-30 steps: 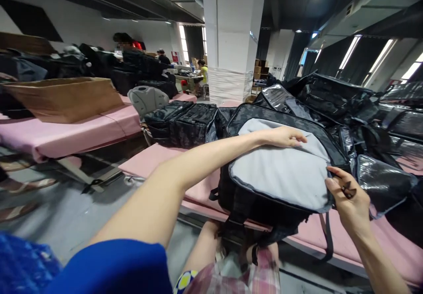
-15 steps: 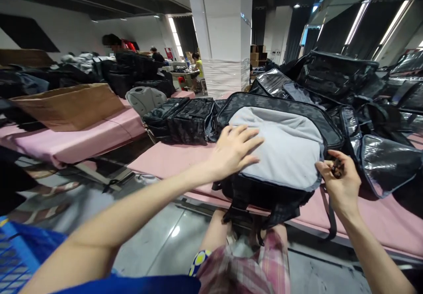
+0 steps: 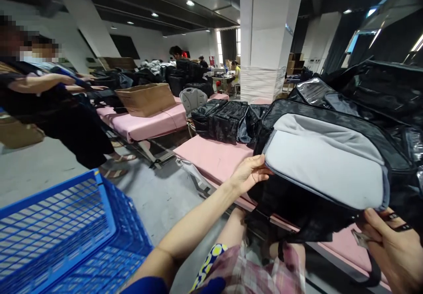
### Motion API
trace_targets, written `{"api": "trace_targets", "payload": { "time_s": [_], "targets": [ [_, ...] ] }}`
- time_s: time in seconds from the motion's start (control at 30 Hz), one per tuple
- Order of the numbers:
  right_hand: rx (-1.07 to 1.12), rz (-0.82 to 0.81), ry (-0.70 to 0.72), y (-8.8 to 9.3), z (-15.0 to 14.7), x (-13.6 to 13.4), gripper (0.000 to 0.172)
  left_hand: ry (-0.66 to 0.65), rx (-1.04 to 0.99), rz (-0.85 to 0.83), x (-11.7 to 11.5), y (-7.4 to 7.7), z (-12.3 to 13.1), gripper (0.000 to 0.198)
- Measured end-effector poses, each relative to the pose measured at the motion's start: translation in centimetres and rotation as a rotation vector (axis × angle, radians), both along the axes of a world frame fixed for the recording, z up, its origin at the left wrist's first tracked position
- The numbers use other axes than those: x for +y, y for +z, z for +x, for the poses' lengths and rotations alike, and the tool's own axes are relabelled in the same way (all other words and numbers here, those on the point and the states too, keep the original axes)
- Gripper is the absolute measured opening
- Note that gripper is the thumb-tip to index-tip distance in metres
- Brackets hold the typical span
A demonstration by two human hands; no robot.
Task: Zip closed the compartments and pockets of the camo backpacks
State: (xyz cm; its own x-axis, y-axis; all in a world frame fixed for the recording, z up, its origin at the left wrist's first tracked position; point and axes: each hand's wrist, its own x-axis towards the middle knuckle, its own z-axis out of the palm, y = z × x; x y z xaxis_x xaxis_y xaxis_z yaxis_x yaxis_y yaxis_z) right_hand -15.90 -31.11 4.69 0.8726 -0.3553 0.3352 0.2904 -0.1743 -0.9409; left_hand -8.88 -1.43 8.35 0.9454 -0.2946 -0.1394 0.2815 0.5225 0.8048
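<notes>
A black camouflage backpack lies unzipped before me on the pink-covered table, its pale grey lining facing up. My left hand pinches the left edge of its opening between thumb and fingers. At the near right corner, my right hand is closed on the edge, thumb on top. Dark bands with pale marks show across the right fingers, and a small shiny piece sticks out beside them; what that piece is I cannot make out. Dark straps hang off the table's front edge below the bag.
More dark backpacks stand behind on the left, and a heap of shiny black bags rises at right. A blue plastic crate is at lower left. Beyond are a cardboard box, a white pillar and standing people.
My left hand has gone from resting on the lining to gripping the left edge. My right hand has shifted to the near right corner. The view has turned left, bringing the crate and people in.
</notes>
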Motion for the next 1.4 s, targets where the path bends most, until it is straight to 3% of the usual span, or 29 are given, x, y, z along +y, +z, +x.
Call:
{"api": "trace_targets", "payload": {
  "time_s": [0.17, 0.3, 0.4, 0.5, 0.53, 0.6, 0.63, 0.7, 0.83, 0.93, 1.0, 1.13, 1.2, 1.4],
  "targets": [
    [0.126, 0.379, -0.044, -1.0, 0.2, -0.8, 0.045, 0.023, 0.144, -0.126, -0.5, 0.5, -0.2, 0.023],
    [0.138, 0.41, -0.037, -1.3, 0.2, -1.0, 0.047, 0.014, 0.152, -0.128, -0.9, 1.4, -0.3, 0.032],
    [0.093, 0.371, -0.049, 1.7, 0.4, -0.5, 0.046, 0.051, 0.027, 0.02, -1.3, 4.0, 0.4, 0.035],
    [-0.058, 0.337, -0.059, 7.0, 1.2, -0.2, 0.04, 0.133, -0.319, 0.301, -2.2, 8.0, 2.2, 0.04],
    [-0.109, 0.316, 0.012, 8.6, 1.5, -0.3, 0.038, 0.153, -0.446, 0.416, -2.7, 9.1, 2.8, 0.04],
    [-0.206, 0.241, 0.01, 10.5, 1.8, -0.8, 0.049, 0.182, -0.676, 0.646, -3.7, 10.0, 3.3, 0.038],
    [-0.224, 0.202, -0.023, 10.5, 1.7, -1.1, 0.053, 0.185, -0.778, 0.748, -4.2, 9.6, 3.0, 0.036],
    [-0.172, 0.122, -0.15, 8.6, 1.2, -1.8, 0.053, 0.178, -0.972, 0.919, -5.4, 7.2, 1.6, 0.03],
    [0.092, -0.01, -0.371, 1.2, -0.4, -2.1, 0.054, 0.078, -1.324, 1.232, -8.1, 0.5, -2.0, 0.035],
    [0.145, -0.105, -0.356, -2.4, -1.2, -1.5, 0.06, 0.01, -1.312, 1.381, -9.7, -1.7, -2.8, 0.038],
    [0.069, -0.173, -0.348, -3.2, -1.6, -1.1, 0.055, -0.11, -1.126, 1.241, -9.7, -1.2, -2.3, 0.029],
    [-0.109, -0.277, -0.405, -3.0, -1.9, -0.3, 0.04, -0.471, -0.617, 0.564, -8.0, 1.2, -0.7, 0.026],
    [-0.168, -0.332, -0.41, -2.7, -1.7, 0.4, 0.034, -0.558, -0.464, 0.352, -7.3, 2.0, -0.3, 0.027],
    [-0.341, -0.551, -0.374, -1.1, 0.3, 3.3, 0.026, -0.593, -0.37, 0.231, -7.0, 2.4, -0.2, 0.031]
  ]
}}
